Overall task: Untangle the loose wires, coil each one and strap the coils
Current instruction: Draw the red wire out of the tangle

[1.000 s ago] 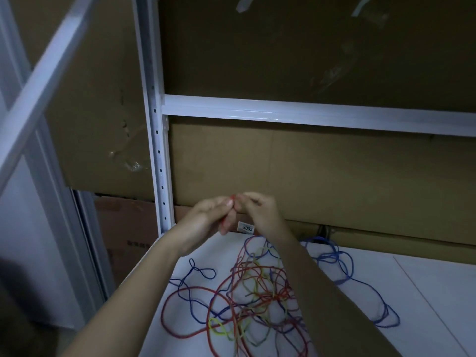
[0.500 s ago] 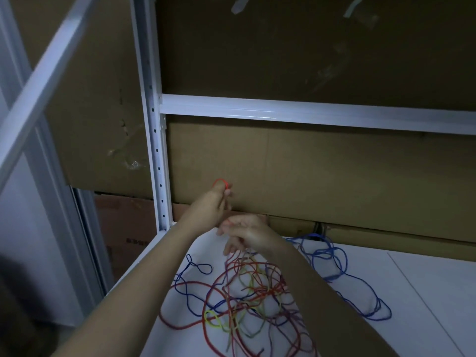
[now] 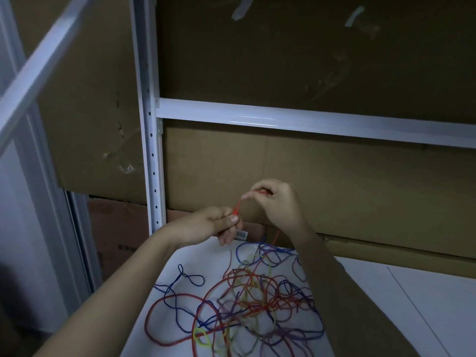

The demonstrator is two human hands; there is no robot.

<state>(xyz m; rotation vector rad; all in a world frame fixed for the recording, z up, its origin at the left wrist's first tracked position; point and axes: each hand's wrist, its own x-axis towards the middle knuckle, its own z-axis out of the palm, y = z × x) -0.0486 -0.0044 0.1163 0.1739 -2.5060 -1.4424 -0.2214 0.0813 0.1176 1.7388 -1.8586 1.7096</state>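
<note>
Cardboard (image 3: 334,191) fills the back, behind a white rack post (image 3: 152,150) and crossbar (image 3: 309,119). Light is dim.

White table (image 3: 425,305) below, lower right. On it, a tangle (image 3: 257,302) of loose wires: red, blue, yellow and purplish strands looped through one another, spread between the two forearms. A blue loop (image 3: 190,278) lies at the tangle's left edge, apart from the dense middle.

Both hands raised above the table, in front of the cardboard. Left hand (image 3: 208,225), fingers curled, pinches the lower end of a short red wire (image 3: 237,208). Right hand (image 3: 278,199), higher and just to the right, pinches the same wire's upper end between thumb and fingertips. The wire runs taut on a slant between the two.

Small white label (image 3: 240,235) reading "3055" sits just below the left hand, at the table's back edge.
</note>
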